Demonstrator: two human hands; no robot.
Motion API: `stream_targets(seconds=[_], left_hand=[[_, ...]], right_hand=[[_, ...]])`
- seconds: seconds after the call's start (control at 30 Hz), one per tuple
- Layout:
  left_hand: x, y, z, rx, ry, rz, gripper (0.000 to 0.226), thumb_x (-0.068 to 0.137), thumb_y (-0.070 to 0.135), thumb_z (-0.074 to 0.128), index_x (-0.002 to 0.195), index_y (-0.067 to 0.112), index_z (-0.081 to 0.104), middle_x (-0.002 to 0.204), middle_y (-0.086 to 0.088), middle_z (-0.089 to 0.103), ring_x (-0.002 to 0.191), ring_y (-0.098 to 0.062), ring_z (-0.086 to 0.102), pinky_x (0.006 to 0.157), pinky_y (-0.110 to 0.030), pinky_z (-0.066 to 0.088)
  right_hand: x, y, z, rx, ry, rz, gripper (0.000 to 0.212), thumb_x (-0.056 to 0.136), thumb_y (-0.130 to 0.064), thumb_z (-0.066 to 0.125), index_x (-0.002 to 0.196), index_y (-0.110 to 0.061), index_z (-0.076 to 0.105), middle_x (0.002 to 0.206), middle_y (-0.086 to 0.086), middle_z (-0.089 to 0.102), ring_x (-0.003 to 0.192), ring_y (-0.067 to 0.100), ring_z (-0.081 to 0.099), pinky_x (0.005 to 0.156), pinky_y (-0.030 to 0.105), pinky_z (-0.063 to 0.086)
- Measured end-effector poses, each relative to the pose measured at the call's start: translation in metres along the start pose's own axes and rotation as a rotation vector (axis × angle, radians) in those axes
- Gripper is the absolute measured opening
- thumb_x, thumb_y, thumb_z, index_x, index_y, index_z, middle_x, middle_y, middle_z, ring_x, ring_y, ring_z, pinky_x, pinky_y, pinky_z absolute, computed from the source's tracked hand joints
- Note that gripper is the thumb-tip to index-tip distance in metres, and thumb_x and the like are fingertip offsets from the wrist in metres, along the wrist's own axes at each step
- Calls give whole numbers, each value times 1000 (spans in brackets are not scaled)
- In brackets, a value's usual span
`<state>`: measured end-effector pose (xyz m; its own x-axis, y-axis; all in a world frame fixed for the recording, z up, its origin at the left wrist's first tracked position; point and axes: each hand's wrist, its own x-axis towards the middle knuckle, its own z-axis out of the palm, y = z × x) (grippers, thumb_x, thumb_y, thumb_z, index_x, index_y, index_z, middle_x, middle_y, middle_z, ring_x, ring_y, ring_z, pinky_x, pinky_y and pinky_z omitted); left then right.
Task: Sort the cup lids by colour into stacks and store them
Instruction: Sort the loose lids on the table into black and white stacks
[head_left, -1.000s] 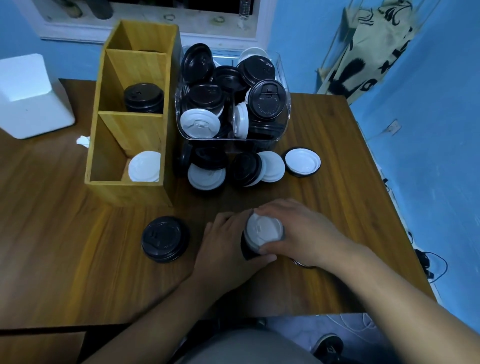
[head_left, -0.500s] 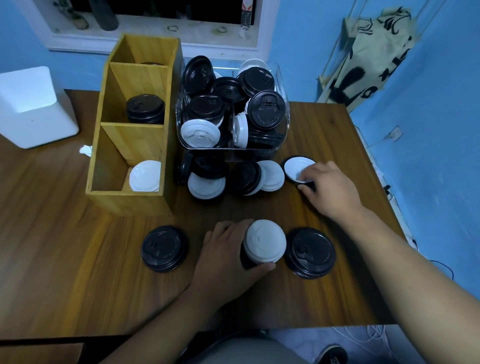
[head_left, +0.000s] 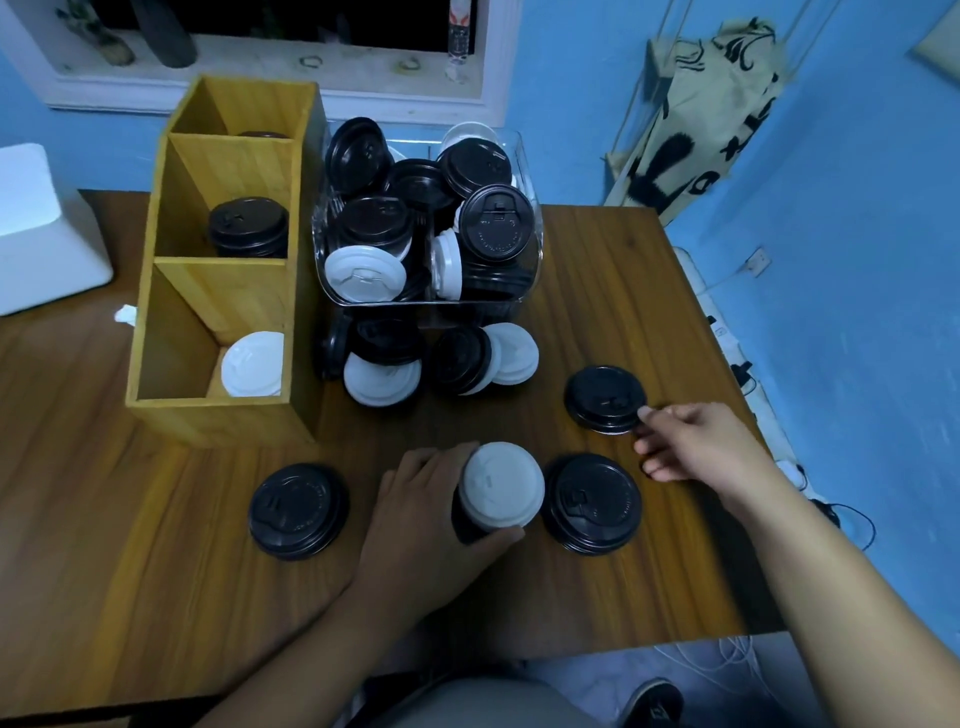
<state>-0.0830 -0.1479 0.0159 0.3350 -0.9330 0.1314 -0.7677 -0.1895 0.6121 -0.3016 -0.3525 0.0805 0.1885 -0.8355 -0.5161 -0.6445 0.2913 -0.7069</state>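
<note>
Surface (head_left: 597, 291): dark wood grain, slight sheen. Organiser (head_left: 218, 415): pale matt wood. Bin (head_left: 530, 156): clear glossy plastic. Black lids (head_left: 298, 512): matt ribbed plastic. White lids (head_left: 366, 273): smooth plastic.

Both bare arms reached forward, sleeves out of sight. The left forearm ran in from 7 o'clock. The left hand (head_left: 426, 519) gripped a stack (head_left: 501, 483), its fingers (head_left: 415, 462) curled round the stack's 9 o'clock side and its thumb pressed along the 6 o'clock side. The right arm stretched in from 4 o'clock with a straight wrist. The right hand (head_left: 701, 441), back up, lay at 2 o'clock of the left and apart from it. Its fingers were loosely bent and pointed to 9 o'clock, and the index tip touched the 4 o'clock rim of a lid (head_left: 602, 397).
</note>
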Motion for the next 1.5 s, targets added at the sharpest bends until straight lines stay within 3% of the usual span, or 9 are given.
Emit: stream_targets(seconds=[0.13, 0.3, 0.47, 0.67, 0.9, 1.1, 1.2, 1.37, 1.5], left_hand=[[0, -1, 0, 12, -9, -7, 87, 69, 77, 70, 139, 30, 49, 130, 19, 55, 124, -8, 44, 97, -37, 42], [0, 0, 0, 24, -19, -4, 85, 70, 77, 70, 139, 33, 48, 130, 20, 54, 124, -8, 44, 95, -34, 40], [0, 0, -1, 19, -23, -7, 86, 70, 78, 69, 140, 33, 47, 131, 21, 54, 125, -7, 43, 95, -34, 39], [0, -1, -1, 14, -26, -3, 86, 71, 77, 69, 141, 32, 48, 133, 20, 54, 126, -6, 43, 98, -36, 40], [0, -2, 0, 20, -14, 5, 83, 70, 75, 72, 138, 34, 47, 130, 19, 54, 123, -7, 43, 95, -30, 35], [1, -3, 2, 45, -16, -3, 86, 70, 76, 71, 140, 31, 48, 134, 16, 56, 125, -12, 45, 99, -38, 40], [1, -2, 1, 48, -29, -12, 87, 71, 77, 69, 141, 30, 47, 136, 15, 55, 125, -12, 44, 99, -39, 39], [1, -1, -1, 37, -29, -5, 86, 71, 78, 69, 140, 32, 47, 134, 17, 55, 124, -10, 44, 99, -38, 39], [1, -1, -1, 37, -33, 4, 86, 71, 77, 70, 140, 32, 47, 134, 17, 55, 124, -9, 43, 97, -33, 36]], right_hand=[[0, -8, -12, -572, 151, -374, 16, 90, -40, 72, 99, -29, 65, 94, -7, 69, 89, 16, 66, 79, 35, 55], [24, -30, -11, -789, -256, -657, 87, 83, -18, 80, 153, -39, 33, 163, -14, 21, 148, 10, 16, 119, 34, 24], [34, -36, -7, -737, -276, -607, 80, 82, -28, 83, 148, -40, 40, 146, -9, 46, 132, 14, 45, 108, 34, 46], [-2, -3, -25, -466, 79, -487, 75, 73, -57, 81, 140, -39, 50, 128, -9, 58, 113, 12, 59, 99, 37, 51], [-46, 67, -9, -797, 324, -290, 94, 67, -88, 51, 141, -30, 50, 116, 3, 52, 112, 29, 57, 94, 42, 52], [-53, 81, -25, -641, 48, -477, 94, 78, -57, 78, 156, -40, 29, 159, -11, 27, 145, 13, 20, 121, 47, 26], [-50, 88, -28, -640, 7, -501, 87, 79, -38, 84, 152, -38, 37, 150, -19, 34, 141, 11, 25, 121, 46, 29], [-59, 74, -30, -476, 237, -560, 79, 71, -49, 83, 142, -34, 53, 139, -16, 50, 127, 8, 41, 108, 30, 31], [-75, 50, -16, -381, 125, -693, 77, 70, -54, 80, 141, -39, 55, 140, -21, 51, 132, 5, 43, 110, 27, 34]])
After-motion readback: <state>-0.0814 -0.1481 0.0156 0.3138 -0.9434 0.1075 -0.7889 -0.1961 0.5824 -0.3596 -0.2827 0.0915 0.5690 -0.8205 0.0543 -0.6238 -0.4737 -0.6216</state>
